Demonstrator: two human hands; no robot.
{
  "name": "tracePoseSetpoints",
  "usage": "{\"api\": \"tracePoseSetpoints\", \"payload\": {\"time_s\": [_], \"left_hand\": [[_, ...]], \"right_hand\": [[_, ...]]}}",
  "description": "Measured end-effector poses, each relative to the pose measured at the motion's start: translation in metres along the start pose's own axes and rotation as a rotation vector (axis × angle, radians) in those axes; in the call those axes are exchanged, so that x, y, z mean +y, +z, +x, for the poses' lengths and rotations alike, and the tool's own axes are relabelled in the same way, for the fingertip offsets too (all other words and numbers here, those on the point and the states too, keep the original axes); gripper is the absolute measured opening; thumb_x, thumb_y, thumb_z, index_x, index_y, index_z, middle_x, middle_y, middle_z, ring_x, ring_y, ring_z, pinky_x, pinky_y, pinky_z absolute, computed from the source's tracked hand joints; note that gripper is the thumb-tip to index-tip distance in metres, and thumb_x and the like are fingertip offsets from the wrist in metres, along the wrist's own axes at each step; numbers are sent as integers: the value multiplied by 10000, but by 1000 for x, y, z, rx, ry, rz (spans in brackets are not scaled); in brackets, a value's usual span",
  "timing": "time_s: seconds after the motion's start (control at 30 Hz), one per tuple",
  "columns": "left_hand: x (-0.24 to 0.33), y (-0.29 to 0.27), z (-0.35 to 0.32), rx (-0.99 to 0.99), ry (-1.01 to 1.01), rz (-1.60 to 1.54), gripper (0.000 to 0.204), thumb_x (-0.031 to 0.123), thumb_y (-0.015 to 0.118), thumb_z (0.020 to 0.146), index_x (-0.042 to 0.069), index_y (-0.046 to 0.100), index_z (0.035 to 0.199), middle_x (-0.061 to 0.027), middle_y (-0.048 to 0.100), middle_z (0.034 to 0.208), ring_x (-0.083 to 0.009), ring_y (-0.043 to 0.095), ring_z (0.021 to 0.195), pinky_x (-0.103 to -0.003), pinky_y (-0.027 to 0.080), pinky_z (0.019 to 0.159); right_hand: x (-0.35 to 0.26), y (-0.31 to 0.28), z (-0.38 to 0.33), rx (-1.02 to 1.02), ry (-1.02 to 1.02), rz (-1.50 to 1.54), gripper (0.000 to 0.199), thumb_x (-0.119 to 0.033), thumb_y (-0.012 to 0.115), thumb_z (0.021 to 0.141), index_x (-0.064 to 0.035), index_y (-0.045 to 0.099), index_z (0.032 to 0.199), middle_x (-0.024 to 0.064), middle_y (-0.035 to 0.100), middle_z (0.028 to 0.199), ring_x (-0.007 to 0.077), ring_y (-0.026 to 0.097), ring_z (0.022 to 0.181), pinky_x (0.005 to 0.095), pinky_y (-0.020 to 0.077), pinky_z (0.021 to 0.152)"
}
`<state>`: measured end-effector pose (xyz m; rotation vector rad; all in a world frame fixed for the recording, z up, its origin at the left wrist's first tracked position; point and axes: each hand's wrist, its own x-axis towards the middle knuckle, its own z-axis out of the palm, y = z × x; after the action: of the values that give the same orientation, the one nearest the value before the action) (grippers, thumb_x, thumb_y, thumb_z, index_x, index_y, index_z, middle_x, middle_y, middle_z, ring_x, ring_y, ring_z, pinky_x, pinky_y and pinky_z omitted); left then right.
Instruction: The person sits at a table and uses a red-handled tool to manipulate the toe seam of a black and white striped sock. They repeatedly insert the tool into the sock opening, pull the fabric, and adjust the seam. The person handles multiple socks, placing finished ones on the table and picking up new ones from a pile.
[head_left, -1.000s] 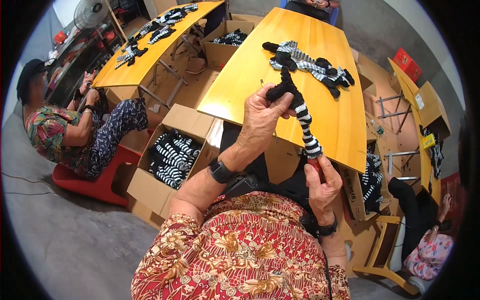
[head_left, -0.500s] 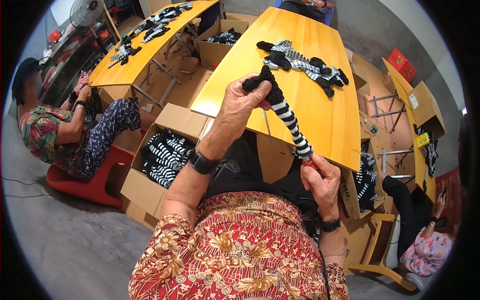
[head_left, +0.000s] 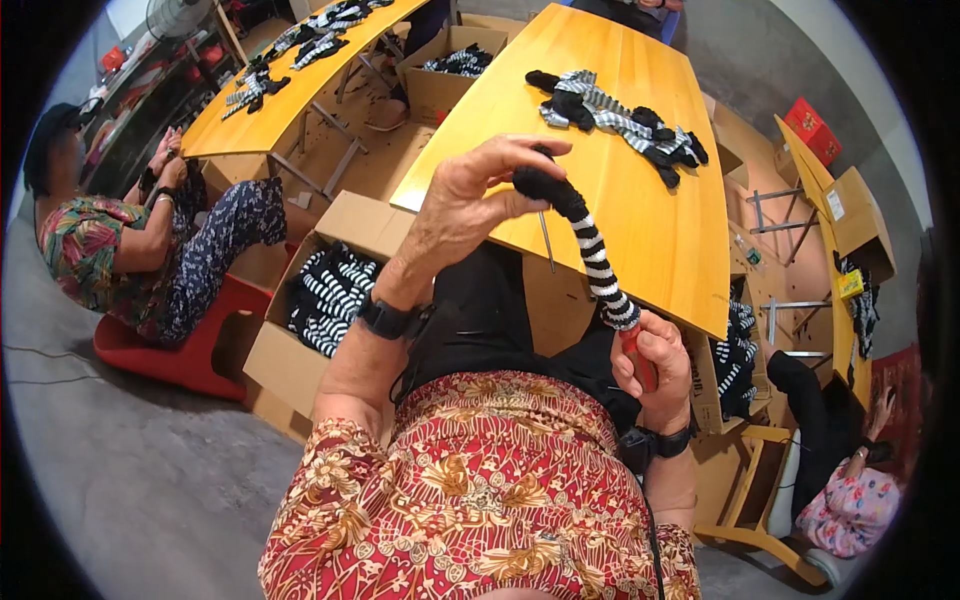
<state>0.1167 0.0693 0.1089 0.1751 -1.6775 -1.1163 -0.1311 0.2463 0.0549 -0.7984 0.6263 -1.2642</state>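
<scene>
My right hand (head_left: 655,365) is closed around a red handle (head_left: 636,362) below the table's front edge. A black-and-white striped knitted tube (head_left: 597,262) rises from the top of that handle, bending left toward its solid black end (head_left: 548,190); whatever is inside is hidden. Around that black end curves my left hand (head_left: 480,195), thumb and fingers spread apart. The thumb lies against the end's side, and a small black bit shows by the fingertips. More striped knitted pieces (head_left: 610,115) lie in a row across the yellow table (head_left: 470,130).
A cardboard box (head_left: 290,385) of striped pieces stands at my left, another box (head_left: 708,385) at my right. A thin metal rod (head_left: 546,243) shows near the table edge. People sit at left, right and far end. A second yellow table (head_left: 225,125) stands left.
My left fingers have loosened from the black end and spread. The right hand has shifted slightly right and down, showing more red handle. The tube now bends more.
</scene>
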Motion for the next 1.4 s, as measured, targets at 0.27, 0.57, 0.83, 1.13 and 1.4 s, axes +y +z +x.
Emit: {"api": "tracePoseSetpoints", "payload": {"time_s": [0.27,0.57,0.83,1.13,1.4], "left_hand": [[-8,5,-13,96,-215,-255,250,118,658,895,-9,643,1110,-63,689,894,-113,638,794,-249,529,743],[20,-1,2,-217,-304,-52,365,240,484,1015,14,562,1291,-7,624,825,-62,592,721,-215,497,702],[20,9,1,-297,-320,-191,368,220,468,1020,17,538,1319,16,580,743,-52,557,661,-209,483,629],[5,24,-9,70,-333,-168,294,194,584,959,1,631,1176,-43,677,961,-105,629,836,-244,522,783],[-23,23,-8,235,-394,-325,240,150,626,928,14,654,1123,-65,693,1001,-115,660,854,-228,551,740]], "right_hand": [[8,-4,-10,-30,-10,-114,364,-151,555,908,-13,596,1242,140,589,685,108,447,451,212,371,396],[-4,-15,-6,-72,-19,-76,352,-130,545,913,-109,616,1258,166,607,742,131,451,463,221,370,396],[-7,-13,-7,-98,96,105,286,-160,550,918,-100,642,1183,147,555,680,118,420,426,221,361,384],[-23,14,-7,253,-92,-773,269,-87,627,887,-18,612,1147,96,628,861,154,567,620,246,440,511],[-17,24,-13,305,-366,-1253,259,-28,691,814,0,597,1054,95,637,802,156,621,657,277,496,587]]}}
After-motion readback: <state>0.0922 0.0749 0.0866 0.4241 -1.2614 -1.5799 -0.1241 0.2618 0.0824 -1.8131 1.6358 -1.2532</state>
